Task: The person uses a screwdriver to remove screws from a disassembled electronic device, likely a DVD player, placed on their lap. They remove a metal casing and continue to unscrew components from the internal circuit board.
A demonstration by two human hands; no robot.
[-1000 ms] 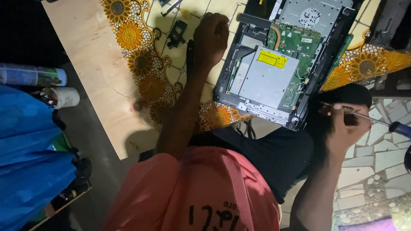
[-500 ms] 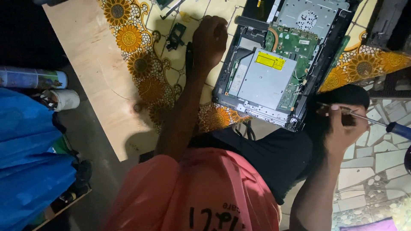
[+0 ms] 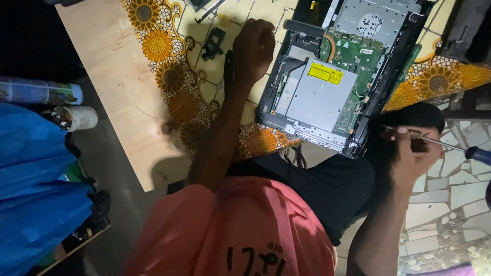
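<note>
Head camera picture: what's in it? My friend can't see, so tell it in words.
A person's left hand rests on a sunflower-patterned cloth beside an opened laptop showing its green circuit board. Their right hand holds a blue-handled screwdriver near the laptop's edge.

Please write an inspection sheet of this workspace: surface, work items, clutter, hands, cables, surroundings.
Surface: wooden board partly under a sunflower-pattern cloth.
Work items: opened laptop, green circuit board and silver drive exposed; screwdriver with blue handle.
Clutter: small black parts on the cloth.
Hands: left hand fisted on the cloth beside the laptop, contents unclear; right hand grips the screwdriver shaft.
Cables: black cables under the laptop's near edge.
Surroundings: blue cloth, two cylindrical containers, mosaic floor.
</note>
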